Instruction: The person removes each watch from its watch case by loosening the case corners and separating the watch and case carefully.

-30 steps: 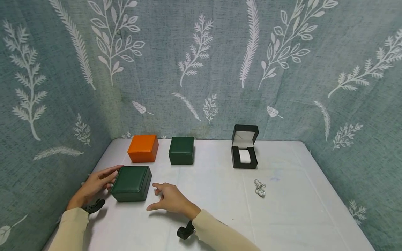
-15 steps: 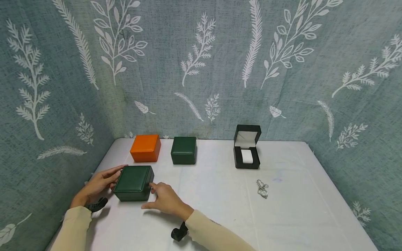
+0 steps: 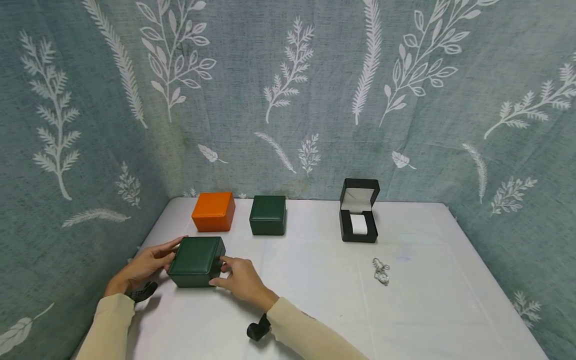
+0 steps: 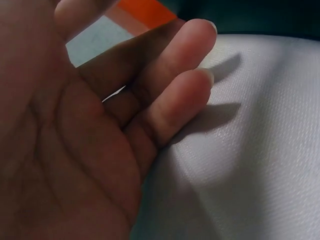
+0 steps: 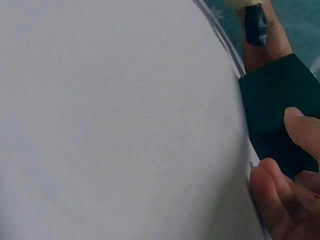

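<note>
A closed dark green box (image 3: 196, 256) with a smooth, leather-look lid sits at the left of the table, between both hands. My left hand (image 3: 145, 265) holds its left side, thumb along the wall and forefinger at the back corner. In the left wrist view, two bent fingers of the left hand (image 4: 170, 95) hang just over the white cloth, below the green box (image 4: 265, 17). My right hand (image 3: 245, 281) pinches the front right corner, its thumb on the front and fingers on the right wall. The right wrist view has the right thumb (image 5: 305, 130) against the green box (image 5: 272, 100).
Behind stand a closed orange box (image 3: 213, 212) and a smaller green box (image 3: 267, 215). Further right, an open black watch box (image 3: 345, 229) shows a white cushion (image 3: 359, 224). In front of it lies a silver chain with a round piece (image 3: 381, 274). Patterned curtains enclose the white table (image 3: 423, 310).
My right hand has moved left to the green box and its thumb has come onto the corner. The left hand keeps its place at the box. The head view has swung slightly left.
</note>
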Demonstrator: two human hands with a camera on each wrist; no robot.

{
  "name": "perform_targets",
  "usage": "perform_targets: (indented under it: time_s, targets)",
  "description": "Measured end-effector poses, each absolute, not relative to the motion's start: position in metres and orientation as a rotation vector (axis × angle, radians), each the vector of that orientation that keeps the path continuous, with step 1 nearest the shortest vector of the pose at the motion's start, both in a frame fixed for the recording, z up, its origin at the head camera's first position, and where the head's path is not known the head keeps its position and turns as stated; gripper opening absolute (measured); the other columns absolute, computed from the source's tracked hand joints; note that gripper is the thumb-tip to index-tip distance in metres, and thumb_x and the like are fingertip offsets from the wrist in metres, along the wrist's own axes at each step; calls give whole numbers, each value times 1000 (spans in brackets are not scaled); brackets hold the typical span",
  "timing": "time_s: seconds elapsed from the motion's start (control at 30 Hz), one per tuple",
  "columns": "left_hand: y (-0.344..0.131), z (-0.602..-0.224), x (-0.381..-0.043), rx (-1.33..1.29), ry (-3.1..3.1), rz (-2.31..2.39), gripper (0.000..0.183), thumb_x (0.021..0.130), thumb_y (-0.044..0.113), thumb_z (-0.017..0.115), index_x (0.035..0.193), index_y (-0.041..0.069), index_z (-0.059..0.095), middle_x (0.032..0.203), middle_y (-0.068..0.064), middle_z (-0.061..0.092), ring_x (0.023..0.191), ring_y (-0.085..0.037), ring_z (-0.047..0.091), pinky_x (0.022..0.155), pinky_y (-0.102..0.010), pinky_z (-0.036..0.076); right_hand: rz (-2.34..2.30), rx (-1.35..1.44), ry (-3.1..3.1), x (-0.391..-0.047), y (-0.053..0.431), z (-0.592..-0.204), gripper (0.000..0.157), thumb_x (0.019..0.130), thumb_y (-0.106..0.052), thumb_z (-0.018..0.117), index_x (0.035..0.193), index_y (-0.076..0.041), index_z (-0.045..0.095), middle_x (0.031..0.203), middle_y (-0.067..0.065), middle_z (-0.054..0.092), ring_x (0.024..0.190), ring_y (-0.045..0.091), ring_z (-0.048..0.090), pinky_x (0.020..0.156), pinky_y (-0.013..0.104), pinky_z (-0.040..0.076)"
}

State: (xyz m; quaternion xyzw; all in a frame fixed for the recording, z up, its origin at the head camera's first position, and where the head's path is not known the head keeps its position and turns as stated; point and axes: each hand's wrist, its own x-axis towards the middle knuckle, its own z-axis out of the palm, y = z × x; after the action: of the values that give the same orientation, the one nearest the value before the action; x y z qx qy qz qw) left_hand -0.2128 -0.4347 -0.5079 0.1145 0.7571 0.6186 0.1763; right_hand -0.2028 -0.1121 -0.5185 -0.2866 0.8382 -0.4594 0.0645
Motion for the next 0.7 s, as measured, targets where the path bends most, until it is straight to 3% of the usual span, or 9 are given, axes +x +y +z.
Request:
perform_targets:
  time_s: [0.1,0.23,0.33,0.43,0.53,0.63,0.7]
  targets:
    - [-436,-509,-213,390,2119,1760,59,112,11,44,163,4,16,137,23,56,90,-10,59,85,-25,49,-1372,-899,2556,-205,-111,-520,62,88,-31,83,139,0,63,112,3,74,60,-5,53,59,13,45]
    - [-438,-510,-213,482,2119,1716,66,109,10,50,163,4,13,143,24,50,111,0,59,91,-26,51,-1406,-910,2519,-206,-109,-521,61,89,-29,84,138,1,63,112,4,73,58,-5,54,57,14,46]
    - [-439,-509,-213,554,2160,1635,76,106,13,59,164,6,9,146,23,43,125,0,54,95,-27,50,-1454,-879,2462,-206,-106,-521,61,88,-26,84,139,0,62,113,3,72,53,-3,56,53,16,48]
    - [-442,-509,-212,602,2154,1588,89,102,14,67,165,8,4,149,25,40,111,-7,60,84,-30,52,-1476,-851,2427,-205,-106,-521,62,88,-25,84,141,-1,61,114,2,71,51,-2,56,51,18,49]
    - [-443,-508,-211,637,2087,1594,99,98,9,71,165,8,-2,152,28,38,107,-18,62,82,-34,52,-1472,-853,2423,-205,-106,-521,63,88,-25,84,141,0,61,114,1,71,50,-2,56,51,18,49]
    - [-441,-509,-212,636,2062,1608,102,96,5,72,164,8,-4,153,25,37,120,-15,61,91,-33,52,-1469,-855,2423,-206,-106,-521,62,89,-25,84,141,0,61,113,1,71,50,-2,56,52,18,49]
    - [-440,-509,-212,627,2097,1600,102,96,3,72,165,7,-2,157,13,35,124,-12,59,94,-32,51,-1475,-857,2418,-206,-104,-521,62,89,-24,84,141,1,61,113,2,70,51,-1,56,52,18,49]
